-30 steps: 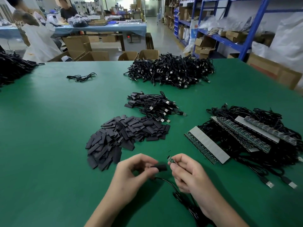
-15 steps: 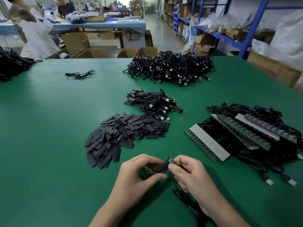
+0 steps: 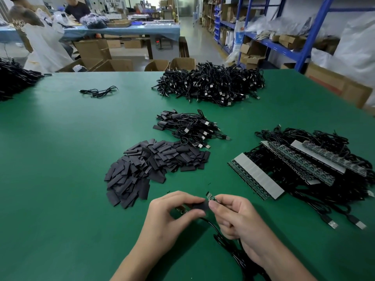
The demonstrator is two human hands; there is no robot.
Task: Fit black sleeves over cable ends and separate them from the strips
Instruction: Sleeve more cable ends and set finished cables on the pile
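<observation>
Two hands meet low over the green table (image 3: 60, 179), fingertips almost touching.

1. Left hand (image 3: 172, 218): thumb and forefinger pinch a black sleeve (image 3: 199, 205); the other fingers are curled beside them.
2. Right hand (image 3: 237, 220): fingertips pinch a small green circuit board (image 3: 211, 196) that projects from the sleeve's right end, just past the fingertips. A scrap of green also shows at the sleeve's other end, under the left fingers.
3. Black cable (image 3: 237, 253): runs from the sleeve back under the right palm and bunches between the two forearms.
4. Pile of loose sleeves (image 3: 150, 167): flat black pieces, just beyond the left hand and somewhat to its left.
5. Small heap of sleeved cables (image 3: 190, 128): directly beyond the loose pile. Sleeved ends lie toward the left-hand side and USB plugs toward the right.
6. Large heap of cables (image 3: 211, 84): well beyond both hands, near the far table edge.
7. Board strips (image 3: 257, 175): several long strips, to the right of the right hand and beyond it. They lie on a tangle of black cable, the nearest strip closest to the right hand.
8. Two USB plugs (image 3: 332, 224): on the table at the near edge of that tangle, well to the right of the right hand.
9. Single coiled cable (image 3: 99, 91): far beyond the left hand, apart from all the heaps.
</observation>
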